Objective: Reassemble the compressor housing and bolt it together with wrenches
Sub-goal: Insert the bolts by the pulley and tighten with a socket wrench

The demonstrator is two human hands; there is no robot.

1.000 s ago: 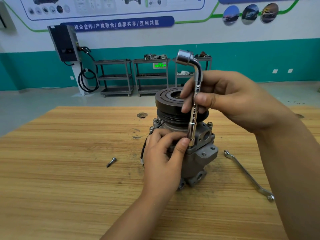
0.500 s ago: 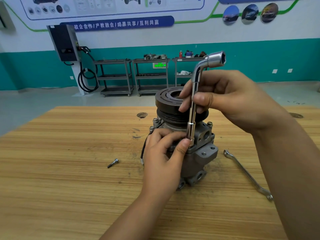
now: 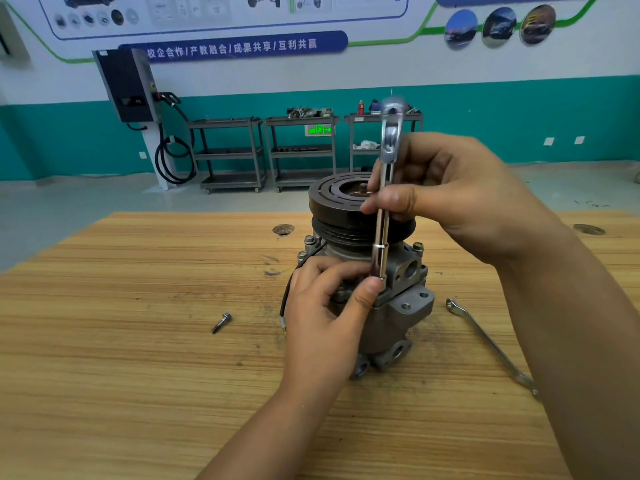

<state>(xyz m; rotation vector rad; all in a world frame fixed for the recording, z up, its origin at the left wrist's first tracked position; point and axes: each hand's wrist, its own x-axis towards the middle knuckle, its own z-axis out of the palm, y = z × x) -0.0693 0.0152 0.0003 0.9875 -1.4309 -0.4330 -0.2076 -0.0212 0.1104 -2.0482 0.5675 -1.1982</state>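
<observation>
The left hand (image 3: 325, 317) reaches up from the bottom edge, fingers curled, with thumb tip and forefinger pinching the lower end of an upright L-shaped socket wrench (image 3: 380, 233). The right hand (image 3: 457, 195), higher and entering from the right, pinches the wrench's shaft between thumb and fingers.

Two bare arms, nothing worn on either. Left hand (image 3: 322, 317) just below centre, joined to the left forearm (image 3: 273, 438), which runs down to 6 o'clock and is uncovered right to the frame edge. Right hand (image 3: 460, 199) at about 2 o'clock from centre, joined to the right forearm (image 3: 585, 348), which broadens toward 4 o'clock and is likewise uncovered to the edge. Nail cut short on the left thumb (image 3: 370, 289). Creased skin over the knuckle of the right thumb (image 3: 391, 202). Right forearm drawn far thicker than the left by the wide-angle lens.
</observation>
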